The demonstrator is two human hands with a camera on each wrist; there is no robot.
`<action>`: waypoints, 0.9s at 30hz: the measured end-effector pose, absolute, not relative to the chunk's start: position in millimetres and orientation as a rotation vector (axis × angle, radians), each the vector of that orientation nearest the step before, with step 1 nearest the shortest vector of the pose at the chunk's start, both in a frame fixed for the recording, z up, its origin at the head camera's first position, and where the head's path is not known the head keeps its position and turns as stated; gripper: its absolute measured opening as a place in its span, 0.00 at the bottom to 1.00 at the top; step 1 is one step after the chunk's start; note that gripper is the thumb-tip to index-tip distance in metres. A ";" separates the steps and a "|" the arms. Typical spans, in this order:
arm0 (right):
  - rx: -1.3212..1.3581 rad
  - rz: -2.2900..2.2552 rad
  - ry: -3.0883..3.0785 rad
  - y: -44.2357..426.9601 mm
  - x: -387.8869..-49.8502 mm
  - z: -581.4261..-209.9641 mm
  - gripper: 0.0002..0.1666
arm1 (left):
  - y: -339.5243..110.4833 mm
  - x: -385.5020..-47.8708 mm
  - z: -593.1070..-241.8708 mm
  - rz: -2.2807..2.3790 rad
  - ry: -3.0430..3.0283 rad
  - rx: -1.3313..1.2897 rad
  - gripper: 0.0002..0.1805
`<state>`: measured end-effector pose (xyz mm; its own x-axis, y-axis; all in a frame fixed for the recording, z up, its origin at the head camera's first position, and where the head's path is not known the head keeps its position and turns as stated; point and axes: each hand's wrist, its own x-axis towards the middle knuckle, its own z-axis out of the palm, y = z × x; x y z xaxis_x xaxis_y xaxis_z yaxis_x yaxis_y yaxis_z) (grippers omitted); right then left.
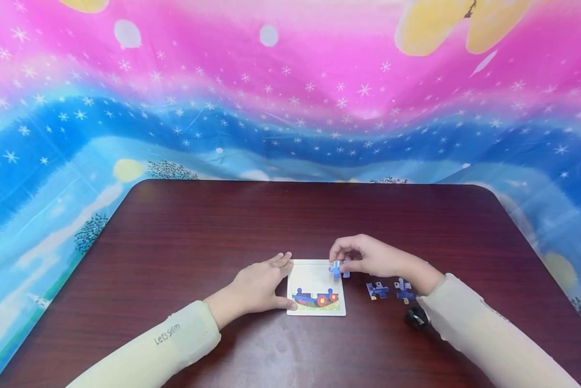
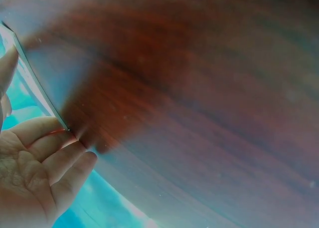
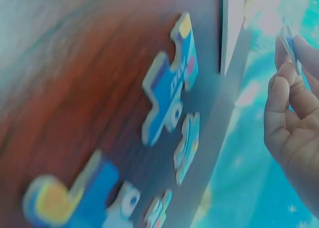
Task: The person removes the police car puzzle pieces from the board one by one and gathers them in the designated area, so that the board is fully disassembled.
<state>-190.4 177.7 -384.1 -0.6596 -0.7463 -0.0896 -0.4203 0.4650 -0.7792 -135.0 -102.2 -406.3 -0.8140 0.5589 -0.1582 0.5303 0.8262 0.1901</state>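
A white puzzle board [image 1: 312, 276] lies on the table, its lower part filled with joined pieces [image 1: 315, 298] that show a blue vehicle with red and yellow wheels. At its left side rests my left hand [image 1: 257, 286], fingers extended along the edge and thumb at the lower corner; the left wrist view shows these fingers against the board's rim [image 2: 37, 86]. My right hand [image 1: 375, 256] pinches a blue jigsaw piece [image 1: 336, 269] between thumb and fingers above the board's upper right. The right wrist view catches that piece [image 3: 290, 51] nearly edge-on.
Right of the board lie several loose jigsaw pieces, among them a blue one [image 1: 377, 291] and another [image 1: 404, 290] near my right sleeve. A small black object [image 1: 417, 318] sits beside that sleeve. Behind the dark wooden table [image 1: 251, 215] hangs a pink and blue patterned cloth [image 1: 290, 97].
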 end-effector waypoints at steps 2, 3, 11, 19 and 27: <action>-0.967 -1.066 2.304 183.9 -190.9 -382.7 0.09 | -102.4 -134.7 -405.7 0.199 2.800 0.849 0.50; -0.963 -1.071 2.309 187.4 -191.2 -382.3 0.09 | -102.5 -134.6 -405.3 0.197 2.800 0.852 0.50; -0.936 -1.100 2.385 218.9 -188.9 -381.0 0.08 | -102.3 -135.2 -405.6 0.213 2.795 0.855 0.50; -0.926 -1.165 2.470 249.5 -178.1 -377.3 0.09 | -101.8 -135.1 -405.9 0.213 2.791 0.846 0.50; -0.914 -1.191 2.531 278.1 -167.1 -376.9 0.12 | -102.5 -135.1 -405.8 0.203 2.788 0.851 0.50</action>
